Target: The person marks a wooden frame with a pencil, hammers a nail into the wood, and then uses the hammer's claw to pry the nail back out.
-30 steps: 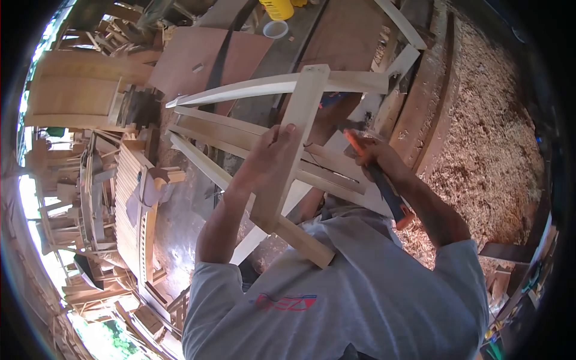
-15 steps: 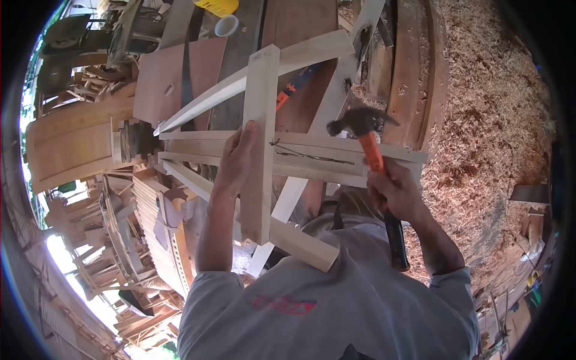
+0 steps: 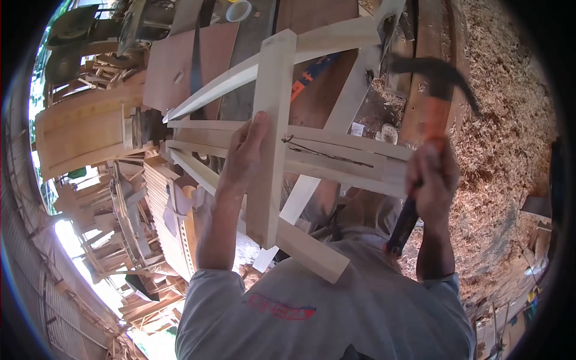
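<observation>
My left hand (image 3: 245,156) is wrapped round the edge of a pale wooden crosspiece (image 3: 273,132), thumb lying on its near face. This piece spans a frame of pale wood, crossing two long side bars (image 3: 342,39) and a middle board (image 3: 330,147). A dark, thin streak, perhaps a crack or a twig, runs along the middle board beside the crosspiece. In my right hand (image 3: 431,180) is a claw hammer (image 3: 435,117) with an orange and black handle. The hammer is raised right of the frame, its head up and blurred by motion, apart from the wood.
An orange and blue tool (image 3: 313,77) lies on boards behind the frame. A white round cup or lid (image 3: 239,11) is at the top. Stacked wood (image 3: 108,225) fills the left, and wood shavings (image 3: 498,120) cover the floor at right.
My right hand has moved right with the hammer, and the hammer head has risen away from the frame. My left hand keeps its hold on the crosspiece. The whole view has shifted slightly.
</observation>
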### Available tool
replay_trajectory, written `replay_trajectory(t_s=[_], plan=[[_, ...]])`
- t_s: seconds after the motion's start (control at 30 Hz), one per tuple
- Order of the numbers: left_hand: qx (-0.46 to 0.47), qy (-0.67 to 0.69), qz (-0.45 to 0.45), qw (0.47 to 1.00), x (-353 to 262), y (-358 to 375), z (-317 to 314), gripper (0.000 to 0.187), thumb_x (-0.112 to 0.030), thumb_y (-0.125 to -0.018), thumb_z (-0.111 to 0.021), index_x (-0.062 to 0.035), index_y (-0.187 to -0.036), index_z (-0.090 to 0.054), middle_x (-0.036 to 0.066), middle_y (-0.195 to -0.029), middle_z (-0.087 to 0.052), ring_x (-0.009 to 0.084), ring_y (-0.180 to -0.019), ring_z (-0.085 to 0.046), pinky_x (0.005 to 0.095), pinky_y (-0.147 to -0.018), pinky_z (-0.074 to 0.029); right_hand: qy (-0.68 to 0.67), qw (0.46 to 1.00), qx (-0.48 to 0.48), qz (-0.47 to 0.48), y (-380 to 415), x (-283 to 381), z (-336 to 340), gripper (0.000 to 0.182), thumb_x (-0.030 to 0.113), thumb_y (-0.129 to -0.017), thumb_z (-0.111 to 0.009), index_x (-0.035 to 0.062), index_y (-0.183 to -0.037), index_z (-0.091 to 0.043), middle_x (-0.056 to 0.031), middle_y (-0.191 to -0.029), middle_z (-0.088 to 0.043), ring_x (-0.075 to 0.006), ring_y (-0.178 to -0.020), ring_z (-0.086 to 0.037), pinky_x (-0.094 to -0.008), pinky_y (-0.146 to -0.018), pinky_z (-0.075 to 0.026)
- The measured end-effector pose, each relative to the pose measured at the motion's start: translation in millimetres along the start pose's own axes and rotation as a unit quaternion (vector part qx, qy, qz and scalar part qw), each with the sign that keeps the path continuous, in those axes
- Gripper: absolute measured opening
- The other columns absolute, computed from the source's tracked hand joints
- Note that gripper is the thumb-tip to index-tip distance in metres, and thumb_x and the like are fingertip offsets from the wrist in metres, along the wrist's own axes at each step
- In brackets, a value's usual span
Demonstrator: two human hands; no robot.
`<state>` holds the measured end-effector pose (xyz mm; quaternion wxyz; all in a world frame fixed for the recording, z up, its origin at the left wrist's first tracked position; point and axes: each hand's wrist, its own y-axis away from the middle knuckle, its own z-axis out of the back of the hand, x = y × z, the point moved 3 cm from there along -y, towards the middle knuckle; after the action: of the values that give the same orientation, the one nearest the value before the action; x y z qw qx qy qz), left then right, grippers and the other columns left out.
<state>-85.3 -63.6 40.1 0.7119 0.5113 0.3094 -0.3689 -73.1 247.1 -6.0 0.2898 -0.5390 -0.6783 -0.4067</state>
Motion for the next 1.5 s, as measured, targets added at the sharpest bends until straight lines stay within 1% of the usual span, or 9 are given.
replay_trajectory(t_s=[0.2,0.47,0.6,0.73,0.9,1.03,1.27,1.33,1.5], plan=[[-0.055,-0.089,-0.031,0.994,5,-6,5,0.047,-0.047,-0.103,-0.047,-0.0029,-0.106,-0.064,-0.007,-0.089,-0.055,0.0007,-0.084,-0.044,0.0190,-0.078,-0.037,0.262,0.953,0.153,-0.024,27,-46,-51,0.033,0.019,-0.100,-0.053,0.0062,-0.130,-0.045,0.0019,-0.074,-0.050,-0.0050,-0.057,-0.048,-0.0230,-0.046,-0.040],[-0.002,-0.003,0.019,1.000,10,-5,6,0.048,-0.047,-0.102,-0.049,-0.0019,-0.106,-0.065,-0.006,-0.092,-0.059,0.0016,-0.087,-0.049,0.0204,-0.080,-0.039,-0.044,0.997,-0.001,0.070,5,-22,-13,0.018,0.021,-0.104,-0.047,0.0093,-0.116,-0.050,0.0052,-0.068,-0.041,-0.0026,-0.051,-0.039,-0.0200,-0.042,-0.034],[-0.055,0.002,-0.029,0.998,8,-8,1,0.042,-0.046,-0.102,-0.049,-0.0066,-0.095,-0.063,-0.010,-0.082,-0.050,-0.0006,-0.077,-0.041,0.0191,-0.070,-0.034,0.095,0.979,0.102,-0.146,24,-33,-57,0.015,0.017,-0.103,-0.049,0.0086,-0.115,-0.050,0.0058,-0.067,-0.043,-0.0032,-0.049,-0.043,-0.0209,-0.042,-0.036],[-0.001,0.062,-0.004,0.998,-1,-7,3,0.039,-0.045,-0.102,-0.050,-0.0097,-0.091,-0.062,-0.011,-0.079,-0.047,-0.0010,-0.075,-0.038,0.0192,-0.068,-0.032,-0.006,0.993,-0.113,-0.020,12,5,-7,0.020,0.011,-0.102,-0.049,0.0077,-0.121,-0.047,0.0024,-0.067,-0.044,-0.0043,-0.053,-0.046,-0.0205,-0.043,-0.039],[-0.007,-0.048,0.035,0.998,8,-8,15,0.041,-0.045,-0.103,-0.049,-0.0076,-0.099,-0.066,-0.010,-0.085,-0.055,-0.0027,-0.080,-0.044,0.0184,-0.073,-0.035,0.295,0.939,0.175,0.009,25,-29,-59,0.014,0.014,-0.103,-0.045,0.0061,-0.114,-0.051,0.0026,-0.065,-0.045,-0.0053,-0.048,-0.043,-0.0209,-0.038,-0.036],[-0.062,0.007,-0.009,0.998,4,2,3,0.041,-0.045,-0.103,-0.049,-0.0072,-0.101,-0.066,-0.010,-0.085,-0.055,-0.0021,-0.081,-0.044,0.0185,-0.074,-0.036,-0.001,1.000,0.013,-0.028,10,-19,-23,0.021,0.012,-0.100,-0.048,0.0060,-0.120,-0.051,0.0027,-0.066,-0.046,-0.0050,-0.048,-0.044,-0.0217,-0.042,-0.036],[-0.041,-0.001,0.028,0.999,0,2,1,0.045,-0.047,-0.102,-0.050,-0.0063,-0.098,-0.067,-0.009,-0.085,-0.056,-0.0005,-0.082,-0.046,0.0198,-0.076,-0.038,0.230,0.953,0.098,0.169,29,-57,-44,0.023,0.008,-0.099,-0.049,0.0026,-0.121,-0.051,0.0020,-0.068,-0.048,-0.0048,-0.054,-0.046,-0.0212,-0.044,-0.038],[-0.084,-0.028,0.024,0.996,3,-4,3,0.045,-0.049,-0.101,-0.050,-0.0068,-0.095,-0.066,-0.009,-0.083,-0.054,-0.0005,-0.081,-0.044,0.0200,-0.074,-0.037,0.141,0.980,0.110,-0.086,25,-57,-44,0.026,0.007,-0.099,-0.049,0.0021,-0.125,-0.049,0.0022,-0.069,-0.048,-0.0046,-0.056,-0.048,-0.0213,-0.046,-0.039],[0.002,-0.001,-0.008,1.000,17,-6,12,0.047,-0.050,-0.100,-0.051,-0.0059,-0.093,-0.063,-0.008,-0.081,-0.049,0.0006,-0.079,-0.040,0.0204,-0.071,-0.034,0.035,0.997,-0.064,-0.008,14,9,-20,0.030,0.011,-0.101,-0.048,0.0055,-0.130,-0.046,0.0038,-0.064,-0.042,-0.0037,-0.053,-0.044,-0.0192,-0.045,-0.038]])
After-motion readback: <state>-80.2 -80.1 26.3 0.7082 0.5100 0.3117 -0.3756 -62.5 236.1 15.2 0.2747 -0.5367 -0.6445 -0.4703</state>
